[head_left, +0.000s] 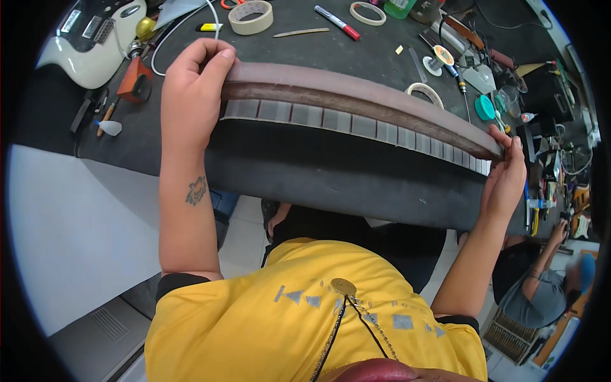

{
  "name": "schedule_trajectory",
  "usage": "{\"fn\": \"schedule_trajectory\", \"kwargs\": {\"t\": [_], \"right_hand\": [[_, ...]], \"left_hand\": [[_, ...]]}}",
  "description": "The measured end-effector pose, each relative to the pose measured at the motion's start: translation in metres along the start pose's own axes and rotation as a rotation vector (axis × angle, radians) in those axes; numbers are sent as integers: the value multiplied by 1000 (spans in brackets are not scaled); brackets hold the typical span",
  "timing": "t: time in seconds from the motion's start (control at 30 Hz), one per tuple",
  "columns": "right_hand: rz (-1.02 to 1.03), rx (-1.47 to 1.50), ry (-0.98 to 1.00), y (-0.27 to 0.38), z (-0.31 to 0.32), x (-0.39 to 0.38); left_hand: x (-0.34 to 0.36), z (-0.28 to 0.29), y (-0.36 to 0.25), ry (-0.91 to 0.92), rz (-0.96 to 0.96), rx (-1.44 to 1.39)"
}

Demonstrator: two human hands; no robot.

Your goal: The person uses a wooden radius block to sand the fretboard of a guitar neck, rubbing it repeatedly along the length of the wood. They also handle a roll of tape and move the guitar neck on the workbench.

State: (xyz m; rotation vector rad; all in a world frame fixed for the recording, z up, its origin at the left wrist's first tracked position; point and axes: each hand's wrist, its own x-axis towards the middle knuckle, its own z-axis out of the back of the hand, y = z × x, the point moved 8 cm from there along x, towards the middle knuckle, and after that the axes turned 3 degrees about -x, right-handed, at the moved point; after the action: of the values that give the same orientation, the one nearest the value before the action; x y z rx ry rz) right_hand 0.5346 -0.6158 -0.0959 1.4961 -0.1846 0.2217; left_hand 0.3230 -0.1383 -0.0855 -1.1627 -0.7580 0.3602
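Evidently, the long brown bar is held at both ends because a single hand would probably let so lengthy a piece tip. The left hand has its grip closed around one end, thumb over the top; the right hand has its grip closed on the other, some fingers hidden. The bar spans the front of the worktop; whether it touches the surface cannot be told. Its fretted strip faces the person, likely for viewing the divisions. Beyond, the large masking-tape roll and red-ended marker lie apart, presumably out of the way yet reachable.
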Motion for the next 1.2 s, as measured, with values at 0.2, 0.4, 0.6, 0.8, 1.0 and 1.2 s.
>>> {"fn": "schedule_trajectory", "kwargs": {"t": [0.2, 0.4, 0.6, 0.8, 1.0, 1.2], "right_hand": [[-10, 82, -41, 0, 23, 4], [-21, 85, -34, -4, 14, -2], [-12, 45, 21, 0, -7, -5], [247, 36, 99, 96, -15, 20], [139, 112, 69, 54, -8, 12], [52, 41, 90, 20, -22, -9]], "left_hand": [[9, -22, -12, -5, -35, -123], [3, -14, -1, -40, 52, -148], [9, 11, 9, -93, 82, -178], [30, 60, -67, -183, -104, -225], [26, 38, -36, -138, -60, -245], [-4, 29, 1, -158, 64, -190]]}}
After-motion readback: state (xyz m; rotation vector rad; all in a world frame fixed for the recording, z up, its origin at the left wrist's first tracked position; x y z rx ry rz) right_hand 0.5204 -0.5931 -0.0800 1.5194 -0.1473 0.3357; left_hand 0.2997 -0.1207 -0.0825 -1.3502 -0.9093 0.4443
